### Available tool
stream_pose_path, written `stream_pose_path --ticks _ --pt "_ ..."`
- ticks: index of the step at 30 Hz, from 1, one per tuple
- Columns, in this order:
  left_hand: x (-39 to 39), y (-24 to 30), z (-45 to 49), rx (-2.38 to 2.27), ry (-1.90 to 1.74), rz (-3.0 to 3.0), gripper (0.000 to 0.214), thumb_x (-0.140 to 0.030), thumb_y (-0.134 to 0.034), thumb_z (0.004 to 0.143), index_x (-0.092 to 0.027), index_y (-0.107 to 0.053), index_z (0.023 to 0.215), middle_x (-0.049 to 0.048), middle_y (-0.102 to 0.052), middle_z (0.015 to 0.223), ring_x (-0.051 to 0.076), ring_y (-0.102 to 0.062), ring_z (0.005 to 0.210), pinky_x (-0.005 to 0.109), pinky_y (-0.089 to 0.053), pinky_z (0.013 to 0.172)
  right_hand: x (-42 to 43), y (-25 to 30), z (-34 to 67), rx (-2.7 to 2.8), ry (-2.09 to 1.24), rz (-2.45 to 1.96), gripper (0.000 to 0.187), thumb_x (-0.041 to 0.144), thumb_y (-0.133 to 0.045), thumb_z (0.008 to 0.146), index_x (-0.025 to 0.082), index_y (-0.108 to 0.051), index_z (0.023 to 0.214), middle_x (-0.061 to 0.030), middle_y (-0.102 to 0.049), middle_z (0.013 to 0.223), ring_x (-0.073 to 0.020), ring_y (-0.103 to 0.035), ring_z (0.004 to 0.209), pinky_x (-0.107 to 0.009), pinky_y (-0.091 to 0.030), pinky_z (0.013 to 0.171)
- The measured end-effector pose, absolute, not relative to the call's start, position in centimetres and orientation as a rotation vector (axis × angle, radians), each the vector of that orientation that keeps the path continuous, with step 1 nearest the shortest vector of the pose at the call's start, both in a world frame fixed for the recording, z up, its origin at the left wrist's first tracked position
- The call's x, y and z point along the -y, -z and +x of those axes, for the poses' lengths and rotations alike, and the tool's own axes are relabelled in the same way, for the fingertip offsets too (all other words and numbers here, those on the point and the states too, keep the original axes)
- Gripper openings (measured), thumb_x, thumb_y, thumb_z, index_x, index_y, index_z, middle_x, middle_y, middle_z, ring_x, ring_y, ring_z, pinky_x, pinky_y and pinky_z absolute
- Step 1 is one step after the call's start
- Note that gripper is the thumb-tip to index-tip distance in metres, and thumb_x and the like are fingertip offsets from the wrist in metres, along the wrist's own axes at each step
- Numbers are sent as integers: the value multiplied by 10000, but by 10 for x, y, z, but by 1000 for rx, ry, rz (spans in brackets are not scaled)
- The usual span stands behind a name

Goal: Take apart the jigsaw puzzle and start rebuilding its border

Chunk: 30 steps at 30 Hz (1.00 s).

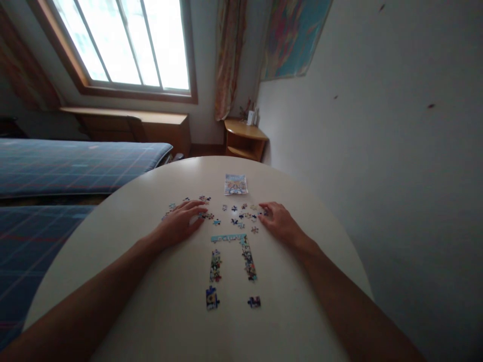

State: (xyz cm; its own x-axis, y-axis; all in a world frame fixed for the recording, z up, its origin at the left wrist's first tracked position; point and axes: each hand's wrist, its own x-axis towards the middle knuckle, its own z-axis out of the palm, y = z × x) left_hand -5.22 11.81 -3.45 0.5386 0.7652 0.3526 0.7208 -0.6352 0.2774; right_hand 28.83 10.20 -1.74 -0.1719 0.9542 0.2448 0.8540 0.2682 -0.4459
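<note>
On a round white table (151, 301) lie several loose puzzle pieces (241, 213) and a part-built puzzle frame (241, 249), with two small joined bits (212, 297) nearer me. My left hand (181, 221) lies flat on the table, fingers stretched out over loose pieces at the left. My right hand (277, 221) rests at the right of the pile, its fingertips curled on a piece; whether they grip it I cannot tell. A small reference picture (236, 184) lies beyond the pieces.
A blue checked bed (75, 163) stands to the left of the table. A white wall (377, 151) runs close along the right. A wooden corner shelf (245, 138) and a low cabinet (151, 128) sit under the window at the back.
</note>
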Motion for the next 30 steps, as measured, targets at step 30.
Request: stream_pose_path --ticks 30 --pt "-129 40 -60 -1588 -696 2496 518 -473 -466 940 -134 -549 1323 140 -520 1426 300 -448 1335 489 -360 1132 -99 22 287 2223 -296 -1741 678 565 -529 897 156 -441 1432 -146 -449 1496 -302 -380 1384 -471 -255 1156"
